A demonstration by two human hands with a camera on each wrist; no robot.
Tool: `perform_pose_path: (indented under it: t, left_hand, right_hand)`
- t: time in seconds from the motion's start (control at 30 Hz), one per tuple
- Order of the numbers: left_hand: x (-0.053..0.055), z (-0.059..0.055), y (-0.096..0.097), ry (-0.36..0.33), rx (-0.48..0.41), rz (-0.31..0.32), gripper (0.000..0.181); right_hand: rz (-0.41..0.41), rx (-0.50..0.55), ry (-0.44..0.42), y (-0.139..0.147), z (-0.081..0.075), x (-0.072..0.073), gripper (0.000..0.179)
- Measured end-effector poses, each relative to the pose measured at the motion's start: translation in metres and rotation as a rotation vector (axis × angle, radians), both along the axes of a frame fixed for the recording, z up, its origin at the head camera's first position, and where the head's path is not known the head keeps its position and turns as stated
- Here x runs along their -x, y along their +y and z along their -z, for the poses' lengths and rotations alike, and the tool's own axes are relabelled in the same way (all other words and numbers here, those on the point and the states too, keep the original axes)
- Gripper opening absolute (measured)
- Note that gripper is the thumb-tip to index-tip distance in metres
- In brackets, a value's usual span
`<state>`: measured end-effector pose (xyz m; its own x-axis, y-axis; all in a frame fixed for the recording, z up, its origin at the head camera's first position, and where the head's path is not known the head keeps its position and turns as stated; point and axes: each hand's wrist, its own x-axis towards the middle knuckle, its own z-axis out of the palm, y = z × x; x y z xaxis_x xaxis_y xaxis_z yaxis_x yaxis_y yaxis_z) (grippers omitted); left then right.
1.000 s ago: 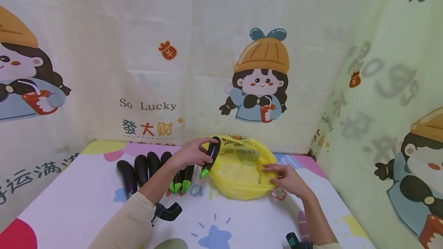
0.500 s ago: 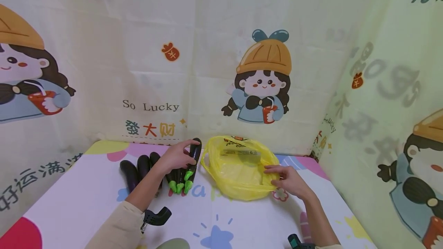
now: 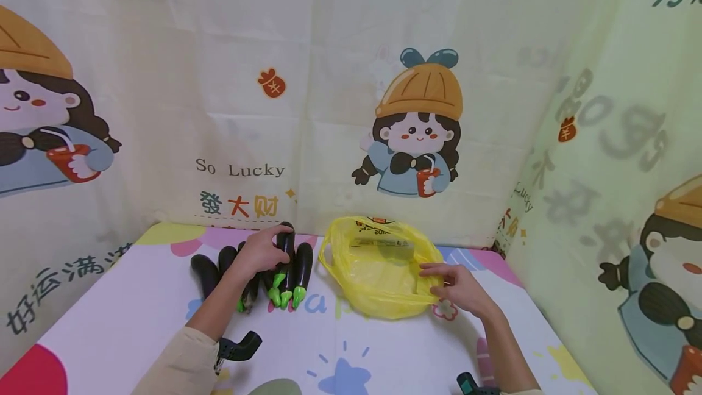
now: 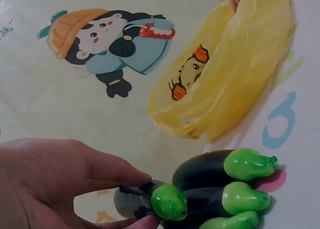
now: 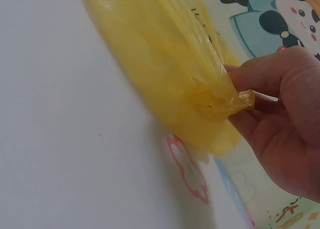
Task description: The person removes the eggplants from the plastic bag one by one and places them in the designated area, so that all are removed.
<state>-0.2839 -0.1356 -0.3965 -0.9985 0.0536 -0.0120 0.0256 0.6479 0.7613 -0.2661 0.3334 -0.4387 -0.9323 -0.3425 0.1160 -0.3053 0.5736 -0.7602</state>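
Note:
My left hand [image 3: 259, 255] grips a dark eggplant [image 3: 284, 250] with a green stem end, thumb on one side and fingers on the other. It is just above a row of several eggplants [image 3: 303, 268], partly hidden by my hand and forearm. Up close in the left wrist view, the held eggplant [image 4: 169, 203] has its green cap toward the camera, beside the others. To the right, a yellow plastic bag [image 3: 356, 300] lies with its mouth spread wide. On its right side my right hand [image 3: 459, 286] pinches a bunched handle of the bag [image 5: 165, 64].
The table [image 3: 307, 358] has a white cover with printed shapes. Printed cloth walls [image 3: 318, 108] stand close behind and at the right. A black wrist device [image 3: 240, 346] sits on the left forearm, above the table.
My left hand has carried the eggplant leftward, from the bag's left edge to above the eggplant row. My right hand stays on the bag. The view has shifted slightly.

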Motion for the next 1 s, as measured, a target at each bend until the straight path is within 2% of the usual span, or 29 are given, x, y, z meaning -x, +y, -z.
perform_pose_path:
  t: [0.3,0.6,1.0]
  left_hand:
    - [-0.003,0.007,-0.007,0.003,-0.011,-0.019,0.066]
    - [-0.001,0.006,-0.012,-0.022,0.033,-0.012,0.067]
    - [-0.004,0.006,-0.013,-0.043,0.039,0.006,0.07]
  right_hand:
    - [0.002,-0.005,-0.001,-0.001,0.002,0.0,0.035]
    - [-0.008,-0.002,0.003,0.001,0.005,0.0,0.034]
    - [-0.034,0.005,0.005,0.001,0.002,0.001,0.035]
